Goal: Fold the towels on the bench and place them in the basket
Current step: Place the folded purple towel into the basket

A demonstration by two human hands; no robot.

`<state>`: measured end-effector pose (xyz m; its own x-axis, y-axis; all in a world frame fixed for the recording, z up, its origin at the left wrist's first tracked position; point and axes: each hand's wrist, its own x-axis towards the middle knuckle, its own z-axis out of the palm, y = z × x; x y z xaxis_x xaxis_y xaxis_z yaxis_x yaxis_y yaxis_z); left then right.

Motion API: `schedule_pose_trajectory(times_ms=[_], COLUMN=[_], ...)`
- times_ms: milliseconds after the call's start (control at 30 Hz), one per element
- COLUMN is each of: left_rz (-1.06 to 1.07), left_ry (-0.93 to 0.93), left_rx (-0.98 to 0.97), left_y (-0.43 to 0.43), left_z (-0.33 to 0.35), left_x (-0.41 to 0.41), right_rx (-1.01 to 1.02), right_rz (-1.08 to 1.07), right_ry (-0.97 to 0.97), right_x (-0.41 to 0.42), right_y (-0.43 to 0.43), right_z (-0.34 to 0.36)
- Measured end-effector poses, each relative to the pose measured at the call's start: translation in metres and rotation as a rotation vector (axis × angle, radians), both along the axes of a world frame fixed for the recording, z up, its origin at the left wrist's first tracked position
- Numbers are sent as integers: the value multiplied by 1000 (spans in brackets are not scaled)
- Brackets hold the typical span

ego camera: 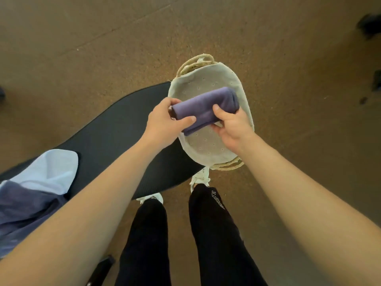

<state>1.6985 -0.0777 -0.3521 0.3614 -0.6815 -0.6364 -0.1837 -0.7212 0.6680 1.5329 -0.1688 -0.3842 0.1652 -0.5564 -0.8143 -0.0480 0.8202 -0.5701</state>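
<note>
A folded purple towel (pixel 208 106) hangs over the oval woven basket (pixel 245 104), which has a pale cloth lining and stands on the floor at the bench's end. My left hand (pixel 165 122) grips the towel's left end, thumb on top. My right hand (pixel 231 124) grips its right side, thumb on top and fingers underneath. On the black padded bench (pixel 115 137) at the lower left lie a white towel (pixel 51 170) and a dark blue-purple towel (pixel 24 209), both crumpled and overlapping.
Brown carpet floor (pixel 103 48) surrounds the bench and basket. My legs in black trousers (pixel 208 223) and white shoes (pixel 201 176) stand just below the basket. Dark objects sit at the far right edge (pixel 371 25).
</note>
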Motion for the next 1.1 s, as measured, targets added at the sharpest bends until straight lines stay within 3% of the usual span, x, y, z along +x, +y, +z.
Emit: schedule_pose_trajectory(times_ms=[233,400,467,533,767,933,1033,1100], left_rz=[-216,-480,-619,-763,-932,-1059,-1066,-1080], left_ry=[-581,-935,-938,-859,-930,-980,-988,-993], left_rx=[-47,-271,-325,-246,29,219,253,264], left_y=[-37,-24,-20,-19,-18,-24,-27,-27], left_z=[-33,-51,-59,-63,-71,-78,-79,-80], left_x=[-8,-9,-15,-24,-39,-45,-48,-46], right_rx=[126,44,-7,-24,-35,-205,-242,-403], right_rz=[-246,-241,-201,-176,-92,85,289,487], right_ry=[94,169,205,196,150,410,559,644], right_x=[33,46,41,35,36,39,38,20], right_y=[-35,-43,-44,-42,-46,-52,-38,-17], right_z=[-51,-84,-120,-128,-79,-100,-47,-19])
